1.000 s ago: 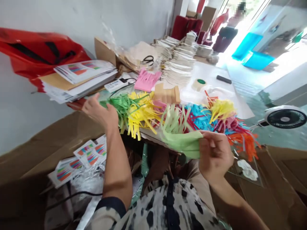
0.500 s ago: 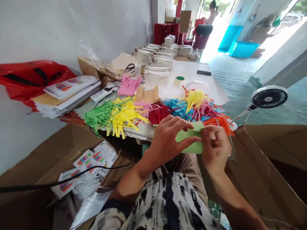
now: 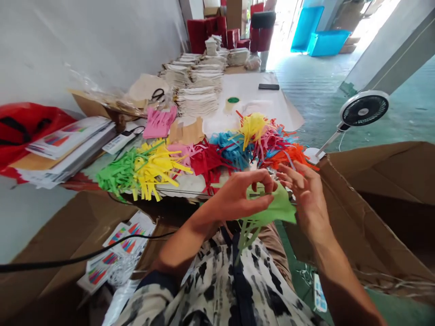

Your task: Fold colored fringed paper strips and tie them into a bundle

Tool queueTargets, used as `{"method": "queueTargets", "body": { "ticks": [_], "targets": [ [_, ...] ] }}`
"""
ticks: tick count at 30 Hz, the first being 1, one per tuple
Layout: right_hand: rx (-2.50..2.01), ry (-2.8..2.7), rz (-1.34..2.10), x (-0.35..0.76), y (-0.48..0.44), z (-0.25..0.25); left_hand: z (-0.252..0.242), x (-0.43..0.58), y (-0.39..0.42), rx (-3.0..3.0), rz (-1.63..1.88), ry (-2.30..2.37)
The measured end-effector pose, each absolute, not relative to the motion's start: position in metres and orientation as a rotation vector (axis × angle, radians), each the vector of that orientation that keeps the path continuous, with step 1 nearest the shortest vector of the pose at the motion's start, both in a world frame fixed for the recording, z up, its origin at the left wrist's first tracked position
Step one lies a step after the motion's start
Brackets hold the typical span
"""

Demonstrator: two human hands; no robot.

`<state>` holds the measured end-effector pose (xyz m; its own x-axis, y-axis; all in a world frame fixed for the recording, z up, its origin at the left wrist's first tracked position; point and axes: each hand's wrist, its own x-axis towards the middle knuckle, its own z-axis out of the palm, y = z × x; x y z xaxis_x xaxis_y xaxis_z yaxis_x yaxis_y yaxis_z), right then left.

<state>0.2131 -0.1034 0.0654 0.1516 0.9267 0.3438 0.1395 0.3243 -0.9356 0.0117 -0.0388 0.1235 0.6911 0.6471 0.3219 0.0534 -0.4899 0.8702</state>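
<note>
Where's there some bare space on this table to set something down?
The white sheet shows bare between the green-centred roll, the dark bar and the right-hand yellow fringe. The near side is crowded with fringes, from green fringe to orange fringe; leftward sit a paper pile, pink fringed paper and white stacks.

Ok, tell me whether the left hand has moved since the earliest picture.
Yes, rightward: the left hand, then at the green fringe, is now right of the neighbouring yellow fringe.
</note>
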Motion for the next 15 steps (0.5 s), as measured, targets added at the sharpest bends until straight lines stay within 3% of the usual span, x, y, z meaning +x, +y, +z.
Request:
{"method": "queueTargets", "body": {
  "ticks": [3,7,15],
  "targets": [
    [-1.028,-1.367,1.132,0.225,-0.097,0.061,0.121,0.013,-0.030,1.632,0.522,0.384],
    [-1.072,-1.398,1.415,0.232,-0.100,0.040,0.107,0.005,-0.020,1.348,0.398,0.415],
    [-1.238,-1.290,1.340,0.240,-0.077,0.027,0.080,-0.037,0.009,1.462,0.342,0.688]
  ]
}}
